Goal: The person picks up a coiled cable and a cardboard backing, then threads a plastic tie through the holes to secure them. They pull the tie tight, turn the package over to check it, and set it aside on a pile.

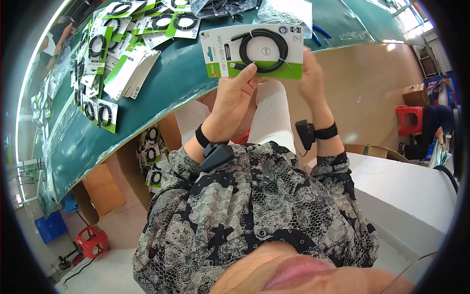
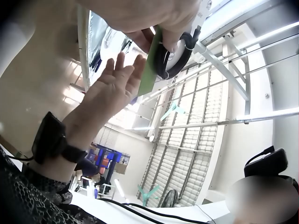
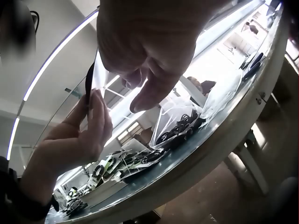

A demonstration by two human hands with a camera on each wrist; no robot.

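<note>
A white and green cable card [image 1: 223,46] labelled USB-C to USB-C is held up in front of the body. A coiled black cable [image 1: 283,51] is fastened on its front with thin ties. My left hand [image 1: 232,95] pinches the card's lower edge, thumb on the front and fingers behind. At the card's right edge is my right hand [image 1: 312,81], slightly blurred. In the left wrist view that right hand [image 2: 110,86] has its fingers extended beside the green part of the card. The right wrist view shows the card edge-on in the left hand [image 3: 77,135].
Many packaged cables [image 1: 98,46] lie piled on the left of the green table [image 1: 181,61]. A stack of cards [image 1: 132,73] sits by them. Clear plastic bags [image 1: 284,14] and a dark cable bag [image 1: 220,7] are at the back. A person [image 1: 435,127] is at far right.
</note>
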